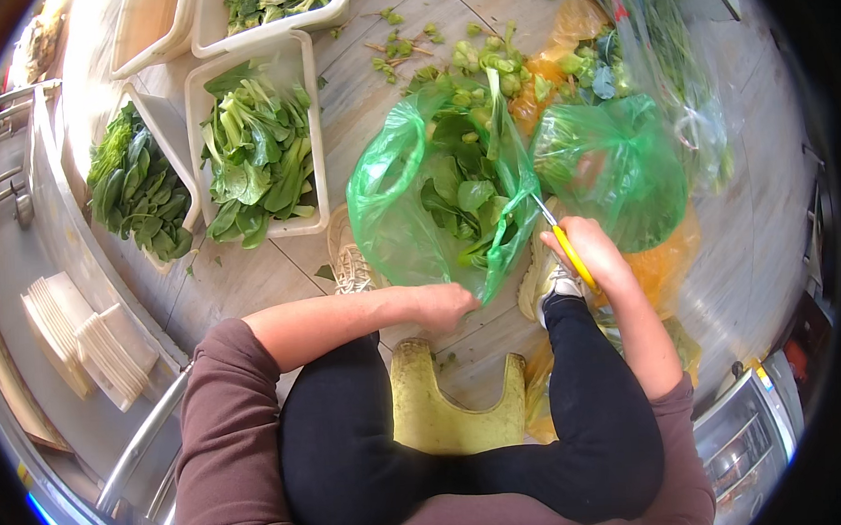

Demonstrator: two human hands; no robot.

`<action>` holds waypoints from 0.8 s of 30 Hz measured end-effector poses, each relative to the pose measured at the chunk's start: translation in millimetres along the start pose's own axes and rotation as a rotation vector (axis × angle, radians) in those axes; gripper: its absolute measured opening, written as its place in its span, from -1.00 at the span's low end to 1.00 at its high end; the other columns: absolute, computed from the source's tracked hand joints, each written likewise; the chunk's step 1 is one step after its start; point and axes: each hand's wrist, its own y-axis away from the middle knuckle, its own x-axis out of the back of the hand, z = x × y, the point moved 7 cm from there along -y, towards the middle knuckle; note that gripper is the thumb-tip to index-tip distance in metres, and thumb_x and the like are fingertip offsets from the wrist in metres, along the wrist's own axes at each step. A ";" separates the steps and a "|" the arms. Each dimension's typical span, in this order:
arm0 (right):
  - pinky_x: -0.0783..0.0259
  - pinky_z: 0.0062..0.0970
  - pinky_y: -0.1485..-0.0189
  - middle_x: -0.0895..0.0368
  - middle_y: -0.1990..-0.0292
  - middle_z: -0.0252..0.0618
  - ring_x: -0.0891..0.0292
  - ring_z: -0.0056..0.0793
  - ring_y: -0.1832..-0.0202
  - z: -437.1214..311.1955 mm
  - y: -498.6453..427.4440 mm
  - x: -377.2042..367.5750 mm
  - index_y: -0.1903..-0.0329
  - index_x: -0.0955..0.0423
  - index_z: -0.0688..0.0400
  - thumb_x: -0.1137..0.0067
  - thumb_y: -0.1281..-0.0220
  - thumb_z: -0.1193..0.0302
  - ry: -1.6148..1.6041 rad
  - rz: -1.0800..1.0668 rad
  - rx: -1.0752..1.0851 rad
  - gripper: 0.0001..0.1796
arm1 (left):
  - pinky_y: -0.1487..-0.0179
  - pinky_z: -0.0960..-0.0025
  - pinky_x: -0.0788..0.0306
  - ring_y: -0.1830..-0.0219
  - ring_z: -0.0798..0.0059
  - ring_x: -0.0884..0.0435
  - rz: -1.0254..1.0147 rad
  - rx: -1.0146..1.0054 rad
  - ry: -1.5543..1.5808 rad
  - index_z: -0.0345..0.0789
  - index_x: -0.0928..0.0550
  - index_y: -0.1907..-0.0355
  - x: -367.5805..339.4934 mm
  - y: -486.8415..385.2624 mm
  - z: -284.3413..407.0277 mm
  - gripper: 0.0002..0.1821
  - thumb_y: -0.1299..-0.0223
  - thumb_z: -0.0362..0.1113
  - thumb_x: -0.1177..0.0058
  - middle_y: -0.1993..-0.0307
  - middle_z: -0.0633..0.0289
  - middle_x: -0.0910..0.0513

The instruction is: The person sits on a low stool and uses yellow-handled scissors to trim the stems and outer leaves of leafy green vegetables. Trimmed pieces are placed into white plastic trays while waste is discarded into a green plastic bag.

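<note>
On the floor between my feet stands a green plastic bag [390,214], its mouth spread wide. Leafy greens [470,197] lie inside it. My left hand [447,307] is closed on the near rim of this bag. In my right hand [589,244] is a pair of scissors [568,249] with yellow handles; their metal blades point up and left, touching the bag's right rim. A second green plastic bag [621,176], bulging with vegetables, sits just beyond my right hand.
At the left, white tubs hold leafy greens [257,157], spinach-like leaves [142,183] and cut broccoli [275,5]. Trimmings [485,59] litter the floor ahead. Long greens in clear plastic [665,62] lie far right. I sit on a yellow stool [456,423]. A metal rack [39,244] stands left.
</note>
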 end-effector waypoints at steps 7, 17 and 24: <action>-0.43 -0.09 0.22 -0.58 0.45 0.19 -0.55 0.15 0.30 18.1 17.2 19.9 0.40 -0.54 0.34 -0.23 -0.18 0.12 0.139 0.010 -0.140 -0.56 | -0.11 0.24 -0.45 -0.11 0.20 -0.49 0.225 -0.250 -0.869 -0.33 -0.63 0.17 68.7 -14.5 -2.6 -0.68 0.06 -0.33 -0.05 0.05 0.10 -0.54; -0.45 -0.11 0.20 -0.59 0.45 0.16 -0.56 0.12 0.31 13.8 9.4 15.4 0.35 -0.52 0.33 -0.23 -0.19 0.13 0.114 0.042 -0.106 -0.57 | 0.29 0.30 -0.42 0.18 0.37 -0.53 0.410 -0.102 -1.106 -0.17 -0.51 -0.09 101.3 -49.2 -39.5 -0.55 -0.06 -0.28 -0.03 0.26 0.25 -0.49; -0.44 -0.13 0.21 -0.58 0.46 0.16 -0.56 0.11 0.31 20.4 8.8 17.0 0.35 -0.52 0.32 -0.24 -0.17 0.14 0.116 0.092 -0.108 -0.58 | 0.09 0.11 -0.49 0.11 0.15 -0.52 0.845 0.370 -0.631 -0.33 -0.53 0.02 137.8 63.1 -52.9 -0.59 0.03 -0.42 -0.07 0.19 0.08 -0.49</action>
